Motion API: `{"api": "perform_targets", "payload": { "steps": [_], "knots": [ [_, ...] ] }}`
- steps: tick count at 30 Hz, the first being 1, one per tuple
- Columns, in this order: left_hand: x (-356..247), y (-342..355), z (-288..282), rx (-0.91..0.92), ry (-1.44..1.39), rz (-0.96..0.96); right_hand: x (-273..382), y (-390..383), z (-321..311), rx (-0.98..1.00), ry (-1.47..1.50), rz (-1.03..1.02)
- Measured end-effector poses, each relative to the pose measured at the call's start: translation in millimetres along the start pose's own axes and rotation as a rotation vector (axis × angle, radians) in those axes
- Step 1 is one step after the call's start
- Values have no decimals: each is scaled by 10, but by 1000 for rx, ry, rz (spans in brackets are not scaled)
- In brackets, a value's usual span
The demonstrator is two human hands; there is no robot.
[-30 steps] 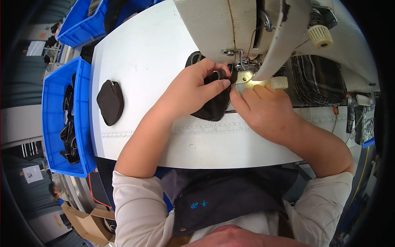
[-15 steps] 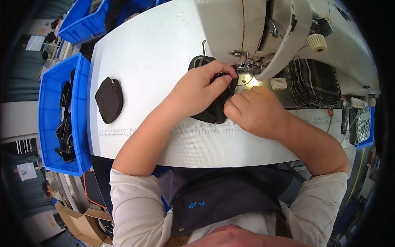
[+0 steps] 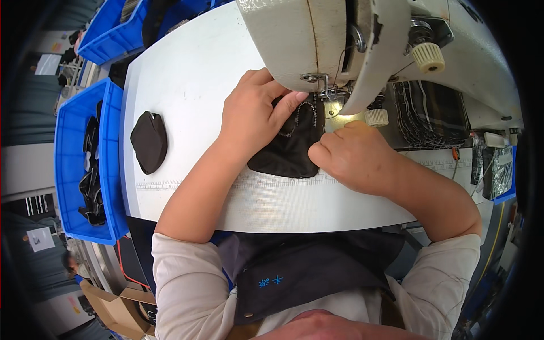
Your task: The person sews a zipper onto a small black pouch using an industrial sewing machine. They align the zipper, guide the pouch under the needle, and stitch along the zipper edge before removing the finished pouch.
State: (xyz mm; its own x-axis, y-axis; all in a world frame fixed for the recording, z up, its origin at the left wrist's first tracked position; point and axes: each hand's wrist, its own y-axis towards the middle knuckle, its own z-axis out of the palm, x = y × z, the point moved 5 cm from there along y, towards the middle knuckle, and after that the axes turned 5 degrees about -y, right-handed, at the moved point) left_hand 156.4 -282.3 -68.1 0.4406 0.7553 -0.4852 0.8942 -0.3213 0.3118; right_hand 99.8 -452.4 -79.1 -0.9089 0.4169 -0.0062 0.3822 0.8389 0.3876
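Observation:
A dark brown fabric pouch (image 3: 286, 156) with a curved zipper (image 3: 307, 106) lies flat beneath the sewing machine's head (image 3: 300, 39). Its upper right edge is beside the presser foot (image 3: 328, 93). My left hand (image 3: 252, 113) grips the pouch's upper left part, the thumb on top near the zipper and some fingertips hidden behind the machine head. Curled into a fist, my right hand (image 3: 354, 154) pinches the pouch's right edge just below the lit needle plate (image 3: 333, 110). Another dark pouch (image 3: 149, 141) lies apart on the left of the white table (image 3: 192, 113).
A blue bin (image 3: 116, 170) holding dark pieces stands against the table's left side, with another blue bin (image 3: 107, 37) farther back. Stacked dark fabric panels (image 3: 432, 116) lie right of the needle, under the machine arm. An open cardboard box (image 3: 113, 306) sits at lower left.
My left hand has shifted left and lifted off the zipper area, its thumb now flatter. The pouch has turned, showing more of its zipper. My right hand stays at its edge.

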Motion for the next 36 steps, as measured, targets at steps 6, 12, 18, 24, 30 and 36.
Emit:
{"api": "perform_targets", "payload": {
  "steps": [6,12,18,24,30,36],
  "knots": [
    [48,-25,0,-25,118,-23,-7,-7,-21,28,-22,14],
    [306,13,-27,260,17,-261,24,-6,-44,-40,-59,3],
    [498,-44,31,220,-261,-282,36,6,-49,-41,-85,-14],
    [501,-21,48,228,-292,-281,26,-9,-44,-14,-79,-10],
    [400,-45,34,242,-297,-304,-18,-23,-81,56,-31,28],
    [358,-41,0,221,-249,-281,-11,-13,-112,112,-47,30]
  ]
}}
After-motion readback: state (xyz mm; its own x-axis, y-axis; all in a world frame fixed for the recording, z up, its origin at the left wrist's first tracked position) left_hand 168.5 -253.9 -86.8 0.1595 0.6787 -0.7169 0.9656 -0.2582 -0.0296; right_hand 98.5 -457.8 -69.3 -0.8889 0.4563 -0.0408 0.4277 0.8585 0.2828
